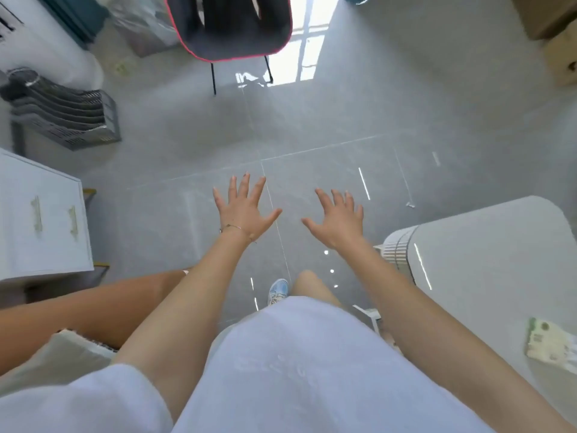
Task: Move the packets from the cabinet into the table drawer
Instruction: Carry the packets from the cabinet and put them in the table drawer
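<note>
My left hand (245, 210) and my right hand (338, 221) are stretched out side by side over the grey tiled floor, palms down, fingers spread, holding nothing. A white cabinet (18, 220) with two pale handles stands at the left edge, its doors closed. A white table (487, 245) with a rounded corner fills the right side. On the table near the right edge lies a green and white packet (549, 342). No drawer is visible, and no packets show at the cabinet.
A dark chair with red trim (231, 29) stands straight ahead at the far side. Stacked grey baskets (67, 117) sit on the floor at the left. Cardboard boxes (552, 29) occupy the top right corner. Another person's bare leg (78, 310) reaches in from the lower left.
</note>
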{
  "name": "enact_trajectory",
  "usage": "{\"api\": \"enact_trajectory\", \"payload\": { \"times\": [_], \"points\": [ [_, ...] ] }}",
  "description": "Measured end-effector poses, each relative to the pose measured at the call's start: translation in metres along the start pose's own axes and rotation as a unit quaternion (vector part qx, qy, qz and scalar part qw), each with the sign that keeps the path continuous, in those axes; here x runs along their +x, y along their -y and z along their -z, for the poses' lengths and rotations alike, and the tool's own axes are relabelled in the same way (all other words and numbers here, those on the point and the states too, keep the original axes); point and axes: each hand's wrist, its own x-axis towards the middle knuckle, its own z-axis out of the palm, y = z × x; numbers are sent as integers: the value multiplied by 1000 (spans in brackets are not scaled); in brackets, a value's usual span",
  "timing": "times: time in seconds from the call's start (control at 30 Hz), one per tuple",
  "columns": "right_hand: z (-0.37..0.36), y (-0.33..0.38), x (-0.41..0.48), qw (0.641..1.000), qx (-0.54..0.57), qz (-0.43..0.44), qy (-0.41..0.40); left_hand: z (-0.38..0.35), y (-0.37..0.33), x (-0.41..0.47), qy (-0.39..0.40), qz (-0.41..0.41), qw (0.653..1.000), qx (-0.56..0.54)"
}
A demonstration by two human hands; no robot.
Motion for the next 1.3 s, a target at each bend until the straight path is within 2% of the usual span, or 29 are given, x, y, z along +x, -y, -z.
{"api": "enact_trajectory", "payload": {
  "times": [0.3,0.53,0.67,1.07,1.3],
  "points": [
    [52,128,135,986,-89,135,27,39,106,79,-34,167,982,-79],
    [99,237,223,956,-149,246,58,84,164,128,-57,275,949,-146],
    [117,304,259,935,-185,296,65,98,203,142,-65,345,916,-192],
    [66,538,276,815,-333,466,90,103,374,137,-62,493,831,-252],
    [26,681,255,779,-364,502,90,103,492,108,-51,536,796,-276]
  ]
}}
